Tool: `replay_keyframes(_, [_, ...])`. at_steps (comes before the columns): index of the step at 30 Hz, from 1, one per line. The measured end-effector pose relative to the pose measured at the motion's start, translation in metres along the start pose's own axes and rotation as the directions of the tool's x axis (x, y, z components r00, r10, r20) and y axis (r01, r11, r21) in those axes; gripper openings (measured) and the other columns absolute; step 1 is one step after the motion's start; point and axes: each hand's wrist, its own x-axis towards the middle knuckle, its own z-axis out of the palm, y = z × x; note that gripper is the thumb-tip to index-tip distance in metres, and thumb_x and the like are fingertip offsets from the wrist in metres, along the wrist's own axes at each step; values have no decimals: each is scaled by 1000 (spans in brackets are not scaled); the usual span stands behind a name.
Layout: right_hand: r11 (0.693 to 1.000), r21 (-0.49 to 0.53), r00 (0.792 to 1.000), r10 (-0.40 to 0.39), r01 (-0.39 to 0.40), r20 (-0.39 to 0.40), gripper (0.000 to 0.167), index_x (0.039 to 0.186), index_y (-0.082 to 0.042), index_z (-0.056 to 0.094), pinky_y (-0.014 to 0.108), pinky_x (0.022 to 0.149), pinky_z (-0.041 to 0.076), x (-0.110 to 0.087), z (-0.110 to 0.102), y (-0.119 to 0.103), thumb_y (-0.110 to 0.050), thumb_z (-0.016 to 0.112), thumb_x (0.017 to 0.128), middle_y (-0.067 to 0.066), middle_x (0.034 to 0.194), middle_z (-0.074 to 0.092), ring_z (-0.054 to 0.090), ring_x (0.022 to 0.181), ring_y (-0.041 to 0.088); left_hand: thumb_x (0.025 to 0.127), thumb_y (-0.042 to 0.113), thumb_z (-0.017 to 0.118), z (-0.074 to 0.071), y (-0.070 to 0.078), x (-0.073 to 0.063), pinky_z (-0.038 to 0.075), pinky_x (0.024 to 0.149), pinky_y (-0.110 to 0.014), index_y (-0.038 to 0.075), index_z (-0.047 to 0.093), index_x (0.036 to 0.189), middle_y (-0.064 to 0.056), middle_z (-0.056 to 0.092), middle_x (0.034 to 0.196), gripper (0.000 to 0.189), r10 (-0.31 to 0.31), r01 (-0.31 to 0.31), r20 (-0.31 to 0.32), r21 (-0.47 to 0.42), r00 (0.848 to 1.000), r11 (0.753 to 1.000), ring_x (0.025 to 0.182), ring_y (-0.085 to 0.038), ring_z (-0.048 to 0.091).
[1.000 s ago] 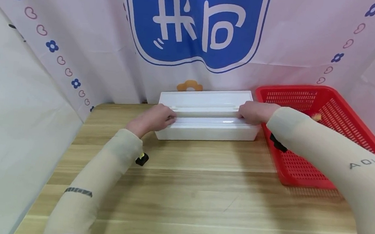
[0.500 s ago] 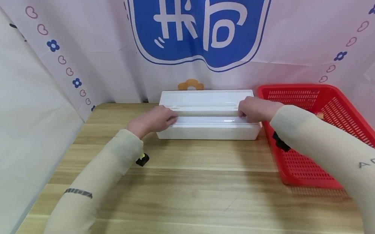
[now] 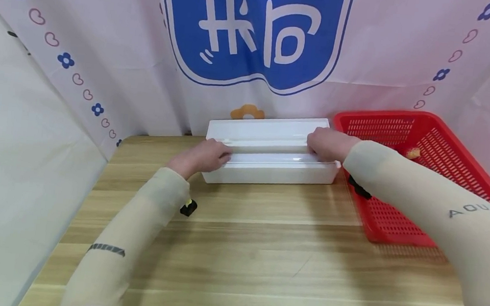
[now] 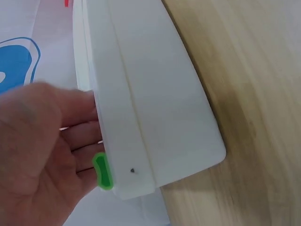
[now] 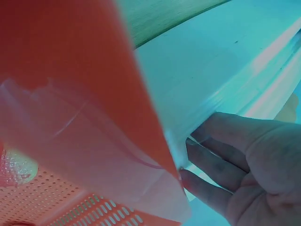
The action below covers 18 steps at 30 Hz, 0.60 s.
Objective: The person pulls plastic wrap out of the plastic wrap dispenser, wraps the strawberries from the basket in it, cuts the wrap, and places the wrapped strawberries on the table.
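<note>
A long white plastic box (image 3: 270, 171) lies across the back of the wooden table, with a raised white panel (image 3: 269, 128) along its rear and a trough-like gap in front. At its left end my left hand (image 3: 202, 158) grips the edge, thumb against the wall and fingers curled behind. A small green piece (image 4: 103, 171) shows at that end in the left wrist view. My right hand (image 3: 332, 144) holds the right end, its fingers (image 5: 211, 162) bent at the box's corner in the right wrist view. The fingertips of both hands are partly hidden.
A red perforated basket (image 3: 368, 224) stands at the right, close by the box's right end, with a small tan item (image 3: 413, 153) inside. A printed cloth (image 3: 158, 85) hangs directly behind the box. The wooden table (image 3: 261, 263) extends in front.
My right hand has shifted slightly left along the box's right end. My left hand stays at the left end, and the box stays nearly where it was.
</note>
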Motion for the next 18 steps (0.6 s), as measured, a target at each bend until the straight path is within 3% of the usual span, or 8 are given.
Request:
replay_keyframes(8, [997,65,998,33,-30,-52,10,95,-7,71,35,77,54,5,1,5,-5,72,86,11,89,68,60,81,25,95,-2,52,0,2,4,41,66,-32,7,64,75,-4,49,66,25,-17,25,-81,98,997,995,68,-21,47])
replay_keyframes(15, [988,150,997,48,-37,-67,18,107,-6,73,40,86,57,1,-3,11,-5,69,89,13,101,71,61,91,27,94,-8,47,-7,3,0,45,70,-35,5,71,85,-9,63,77,28,-59,74,-119,134,991,988,75,-22,51])
replay_keyframes(18, [987,159,995,41,-27,-87,20,108,-6,74,43,89,58,-2,-9,14,-5,68,90,13,104,72,63,93,26,95,-7,50,-11,3,-1,52,74,-34,5,73,94,-11,70,87,26,-53,74,-144,141,988,987,79,-20,60])
